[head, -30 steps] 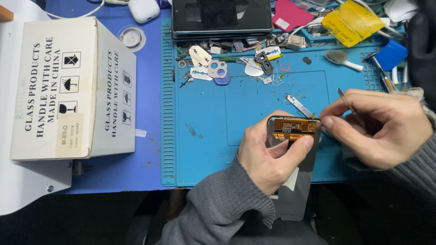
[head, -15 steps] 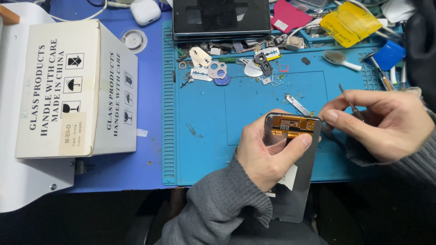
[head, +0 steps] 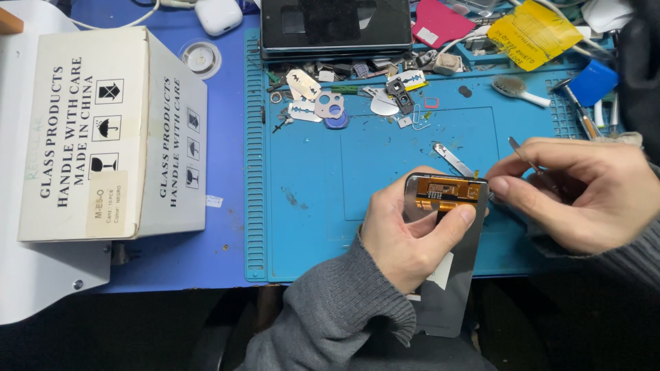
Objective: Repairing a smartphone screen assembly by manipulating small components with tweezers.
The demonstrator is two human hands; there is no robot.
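Observation:
My left hand point(head: 407, 232) grips a dark phone display panel point(head: 450, 288) by its upper end, thumb pressed just below an orange flex cable point(head: 448, 192) along the top edge. My right hand point(head: 576, 192) pinches a thin metal pair of tweezers point(head: 528, 159), its fingertips close against the panel's top right corner; the tool's tip is hidden by my fingers. The panel hangs over the front edge of a blue work mat point(head: 323, 213).
A white cardboard box point(head: 103, 134) stands at the left. Small metal parts, blades and a camera ring point(head: 328, 105) lie at the mat's back. A dark phone point(head: 333, 24), a brush point(head: 517, 88), yellow packet point(head: 533, 31) and a loose metal strip point(head: 452, 159) are nearby.
The panel and both hands have stayed almost in place; my right fingers have shifted slightly at the panel's top right corner.

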